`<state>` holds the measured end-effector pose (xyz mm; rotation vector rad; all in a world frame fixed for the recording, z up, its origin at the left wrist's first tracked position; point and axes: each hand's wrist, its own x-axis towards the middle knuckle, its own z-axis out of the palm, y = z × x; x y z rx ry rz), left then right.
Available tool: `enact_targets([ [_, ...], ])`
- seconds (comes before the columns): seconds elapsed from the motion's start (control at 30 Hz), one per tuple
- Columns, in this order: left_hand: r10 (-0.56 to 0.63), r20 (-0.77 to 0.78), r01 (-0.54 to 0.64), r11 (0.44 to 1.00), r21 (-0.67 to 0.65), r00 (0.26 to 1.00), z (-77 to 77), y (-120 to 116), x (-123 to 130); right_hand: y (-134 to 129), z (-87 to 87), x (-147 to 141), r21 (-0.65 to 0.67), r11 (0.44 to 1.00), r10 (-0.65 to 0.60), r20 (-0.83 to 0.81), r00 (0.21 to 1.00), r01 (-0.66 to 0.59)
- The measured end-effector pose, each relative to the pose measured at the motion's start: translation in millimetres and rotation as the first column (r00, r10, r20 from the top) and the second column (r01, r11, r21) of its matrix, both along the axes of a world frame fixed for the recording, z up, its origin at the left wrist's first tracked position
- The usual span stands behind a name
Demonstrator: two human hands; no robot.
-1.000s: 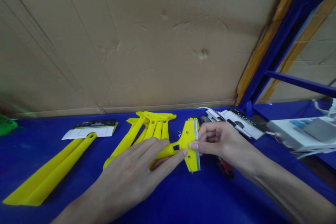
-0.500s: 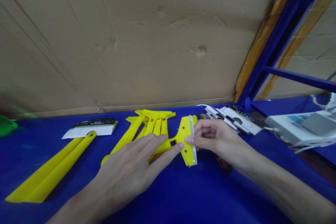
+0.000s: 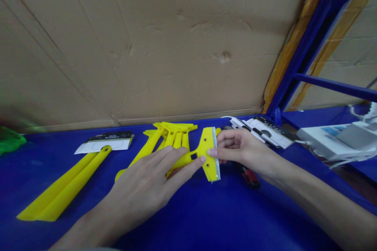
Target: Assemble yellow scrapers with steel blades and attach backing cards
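1. Left hand [image 3: 149, 174] grips the yellow scraper [image 3: 203, 149] by its handle [image 3: 183, 160], just below centre frame.
2. Right hand [image 3: 241, 148], nearer the pale edge strip [image 3: 218, 171], pinches the head.
3. Handle slants up rightward; strip crosswise.

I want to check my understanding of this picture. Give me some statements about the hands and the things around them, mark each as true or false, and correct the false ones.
1. The left hand holds a yellow plastic scraper by its handle. True.
2. The right hand is apart from that scraper. False: its thumb lies on the scraper's head.
3. A tool with a red-and-black handle lies on the blue table. True.
4. The pile of other yellow scrapers is to the right of the held scraper's head. False: it is to the left.
5. Behind the table stands a brick wall. False: brown cardboard stands there.
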<state>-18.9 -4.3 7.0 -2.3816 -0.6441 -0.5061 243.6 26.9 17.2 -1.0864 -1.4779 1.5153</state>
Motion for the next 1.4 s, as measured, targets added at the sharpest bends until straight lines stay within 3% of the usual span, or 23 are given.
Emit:
enact_targets([
  [0.5,0.038,-0.035,-0.038,0.999,-0.021,0.999,3.1,5.2,-5.5,16.7,8.5,-5.9,-0.018,0.995,0.1,0.02,0.995,-0.1],
  [0.73,0.095,-0.126,-0.1,0.994,-0.038,0.988,15.4,4.8,-5.6,28.5,6.7,-13.2,-0.033,0.989,0.146,0.018,0.989,-0.146],
  [0.93,0.099,-0.146,-0.111,0.991,-0.079,0.984,17.9,7.2,-11.0,36.0,15.6,-10.8,-0.061,0.98,0.195,0.11,0.975,-0.189],
  [1.03,0.116,-0.162,-0.135,0.985,-0.11,0.98,15.5,10.6,-13.5,41.5,19.6,0.6,0.008,0.985,0.165,0.212,0.963,-0.17],
  [1.13,0.125,-0.169,-0.149,0.979,-0.139,0.978,13.3,13.1,-14.2,45.4,20.6,11.7,0.154,0.962,0.146,0.407,0.901,-0.226],
  [1.3,0.099,-0.152,-0.121,0.982,-0.144,0.983,12.7,13.3,-14.8,39.3,18.9,14.9,0.258,0.848,0.091,0.789,0.608,-0.463],
  [1.4,0.077,-0.138,-0.097,0.985,-0.145,0.987,12.8,12.9,-15.0,34.9,16.9,11.5,0.301,0.797,0.013,0.858,0.513,-0.523],
])
